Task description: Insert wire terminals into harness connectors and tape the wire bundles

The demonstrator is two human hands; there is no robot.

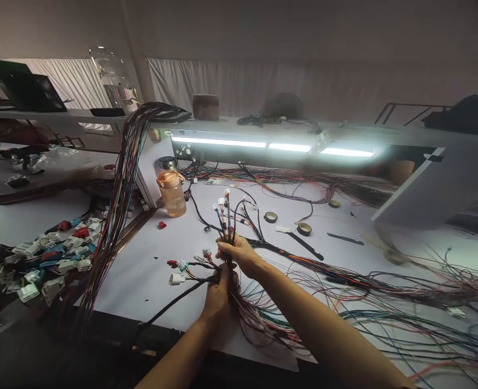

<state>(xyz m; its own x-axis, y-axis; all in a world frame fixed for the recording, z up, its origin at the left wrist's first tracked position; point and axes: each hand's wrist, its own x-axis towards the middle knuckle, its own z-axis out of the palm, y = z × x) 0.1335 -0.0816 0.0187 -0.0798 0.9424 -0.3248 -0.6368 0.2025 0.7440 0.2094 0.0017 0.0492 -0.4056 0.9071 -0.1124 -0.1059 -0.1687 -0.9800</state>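
Note:
Near the front of the white table, my left hand (219, 289) is wrapped round a wire harness (229, 265), where branches with white and red connectors stick out to the left. Just above it, my right hand (241, 253) pinches the same bundle. Thin black-wrapped branches rise from its fingers, tipped with white connectors (221, 201). Loose coloured wires (258, 319) trail from below my hands to the right. Behind my right hand, a black-taped harness (279, 249) runs across the table.
An orange-lidded bottle (172, 197) stands behind left. Tape rolls (304, 229) and a dark strip (307, 246) lie right of centre. Hanging wires (121, 194) and piled connectors (56, 256) are at left. Lit tubes (222, 142) run under the shelf (239, 127).

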